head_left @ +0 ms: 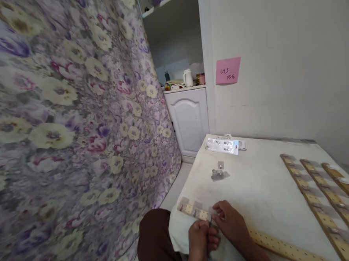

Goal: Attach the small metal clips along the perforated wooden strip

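A pale wooden strip with rows of holes [276,244] runs across the near part of the white-covered table, passing under my right arm. On its left end sit clear square plastic pieces [194,211]. My left hand [199,238] is closed at the near edge of the strip, fingers curled around something small and greyish that I cannot make out. Right beside it, my right hand [229,221] bends over the strip, its thumb and fingers drawn in at the same spot. Beyond the hands lie small metal parts [217,174] and a single clear square piece [220,165].
Clear plastic packaging [222,145] lies at the table's far left corner. Several wooden strips [315,204] with clear pieces lie along the right side. A floral curtain [74,132] hangs at left. Behind are a white cabinet [188,121] and a pink note [228,71] on the wall.
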A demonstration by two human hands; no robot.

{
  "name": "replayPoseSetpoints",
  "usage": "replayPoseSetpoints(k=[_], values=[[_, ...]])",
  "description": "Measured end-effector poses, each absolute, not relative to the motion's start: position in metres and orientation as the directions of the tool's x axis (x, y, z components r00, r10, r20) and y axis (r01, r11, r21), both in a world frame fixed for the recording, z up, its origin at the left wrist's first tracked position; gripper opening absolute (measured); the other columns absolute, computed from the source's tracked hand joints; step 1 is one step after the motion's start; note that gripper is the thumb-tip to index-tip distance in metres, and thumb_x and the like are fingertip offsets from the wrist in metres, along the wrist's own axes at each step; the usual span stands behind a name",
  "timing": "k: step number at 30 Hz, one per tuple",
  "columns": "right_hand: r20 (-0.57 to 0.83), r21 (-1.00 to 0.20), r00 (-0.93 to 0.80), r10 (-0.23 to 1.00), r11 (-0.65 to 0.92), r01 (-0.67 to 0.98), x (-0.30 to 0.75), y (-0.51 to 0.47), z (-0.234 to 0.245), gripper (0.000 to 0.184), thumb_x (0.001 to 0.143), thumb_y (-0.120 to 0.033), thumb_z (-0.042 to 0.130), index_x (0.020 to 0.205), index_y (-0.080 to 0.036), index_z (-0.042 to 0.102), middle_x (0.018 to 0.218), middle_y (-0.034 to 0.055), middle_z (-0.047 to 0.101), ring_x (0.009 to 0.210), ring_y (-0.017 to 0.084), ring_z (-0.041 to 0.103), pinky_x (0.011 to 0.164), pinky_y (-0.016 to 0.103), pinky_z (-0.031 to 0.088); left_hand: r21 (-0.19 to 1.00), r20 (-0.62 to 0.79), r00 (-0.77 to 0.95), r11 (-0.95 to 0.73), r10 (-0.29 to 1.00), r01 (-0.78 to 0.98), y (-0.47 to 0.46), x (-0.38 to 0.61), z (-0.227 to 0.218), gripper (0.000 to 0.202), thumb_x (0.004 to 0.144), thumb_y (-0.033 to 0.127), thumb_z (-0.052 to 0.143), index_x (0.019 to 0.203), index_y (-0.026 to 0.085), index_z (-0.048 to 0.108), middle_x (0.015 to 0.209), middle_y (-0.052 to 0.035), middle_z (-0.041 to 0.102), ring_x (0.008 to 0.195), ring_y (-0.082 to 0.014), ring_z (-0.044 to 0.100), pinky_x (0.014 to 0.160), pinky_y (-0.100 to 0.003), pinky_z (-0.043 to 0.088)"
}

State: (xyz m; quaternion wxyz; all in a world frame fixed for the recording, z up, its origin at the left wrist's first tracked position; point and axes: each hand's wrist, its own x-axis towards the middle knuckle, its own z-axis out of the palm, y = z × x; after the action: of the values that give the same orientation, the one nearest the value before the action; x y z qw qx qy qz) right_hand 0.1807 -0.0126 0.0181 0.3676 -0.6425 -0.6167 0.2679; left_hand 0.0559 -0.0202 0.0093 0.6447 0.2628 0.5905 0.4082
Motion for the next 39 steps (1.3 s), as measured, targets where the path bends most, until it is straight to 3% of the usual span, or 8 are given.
replayPoseSetpoints(k=[14, 22, 39], values=[[0.133, -0.768, 0.079, 0.988, 0.052, 0.638, 0.1808, -0.0147, 0.0215, 0.012, 0.072, -0.024, 0.052, 0.082, -0.024, 0.058, 0.082, -0.0024, 0.06, 0.074, 0.012, 0.058, 0.068, 0.023, 0.041, 0.83, -0.54, -0.046, 0.523, 0.84, -0.192, -0.019, 0.0564, 0.0097, 0.02, 0.071, 0.033, 0.057, 0.068, 0.018, 0.044, 0.049, 0.0013, 0.061, 0.032, -0.0085, 0.049, 0.034, -0.019, 0.032], [0.142, -0.756, 0.08, 0.987, 0.056, 0.653, 0.1796, -0.0141, 0.0222, 0.012, 0.073, -0.024, 0.051, 0.082, -0.026, 0.058, 0.083, -0.0026, 0.06, 0.074, 0.012, 0.058, 0.068, 0.023, 0.041, 0.831, -0.539, -0.061, 0.519, 0.84, -0.199, -0.0207, 0.0585, 0.0131, 0.014, 0.079, 0.027, 0.047, 0.069, 0.018, 0.043, 0.048, 0.0014, 0.06, 0.031, -0.0075, 0.048, 0.033, -0.017, 0.031], [0.164, -0.762, 0.067, 0.984, 0.083, 0.642, 0.1787, -0.0151, 0.0206, 0.01, 0.074, -0.021, 0.049, 0.081, -0.026, 0.056, 0.09, -0.0036, 0.058, 0.072, 0.011, 0.058, 0.067, 0.022, 0.041, 0.833, -0.538, -0.057, 0.519, 0.841, -0.193, -0.0206, 0.0572, 0.0137, 0.015, 0.078, 0.027, 0.048, 0.067, 0.019, 0.043, 0.047, 0.0017, 0.06, 0.03, -0.0069, 0.047, 0.032, -0.017, 0.029]])
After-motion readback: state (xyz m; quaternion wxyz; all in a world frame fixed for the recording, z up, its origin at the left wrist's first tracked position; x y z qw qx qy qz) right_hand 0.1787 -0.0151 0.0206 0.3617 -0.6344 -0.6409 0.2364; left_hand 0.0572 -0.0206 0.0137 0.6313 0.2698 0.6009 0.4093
